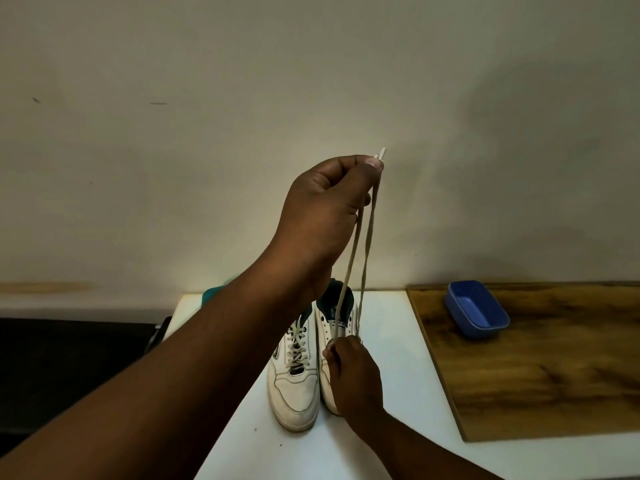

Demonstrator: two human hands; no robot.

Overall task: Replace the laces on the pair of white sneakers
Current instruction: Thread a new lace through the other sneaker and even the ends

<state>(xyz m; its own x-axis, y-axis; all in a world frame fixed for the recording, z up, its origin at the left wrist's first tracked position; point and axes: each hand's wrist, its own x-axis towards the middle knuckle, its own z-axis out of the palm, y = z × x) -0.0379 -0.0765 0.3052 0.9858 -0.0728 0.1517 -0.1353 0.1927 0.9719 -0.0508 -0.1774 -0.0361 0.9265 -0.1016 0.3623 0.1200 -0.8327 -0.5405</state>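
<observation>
1. Two strands of one beige lace [363, 251] run nearly vertical, from the right sneaker [337, 327] up to the raised left hand [323, 211]. Long axis: 6 to 12 o'clock, leaning slightly toward 1.
2. Left hand: thumb and fingers pinched together on both lace ends; the white tips [380, 154] stick out just above the thumb.
3. Right hand [353, 374]: low, on the right sneaker's eyelet area, fingers curled on the lace where it leaves the shoe. It is the hand nearer the shoe; the lace lies at 12 o'clock from it.
4. Judgement: the old lace is being drawn out of the right sneaker; the upper eyelets show bare. Any further pull should follow the lace axis, upward, with the right hand steadying the shoe.
5. Left sneaker [294, 368], touching the right one at its 9 o'clock, is fully laced in off-white, toes toward the person.
6. Both sneakers: white leather, dark collars, standing on the white counter [398, 393].
7. Blue tub [477, 309] at 2 o'clock on a wooden board [554, 368], well apart.
</observation>
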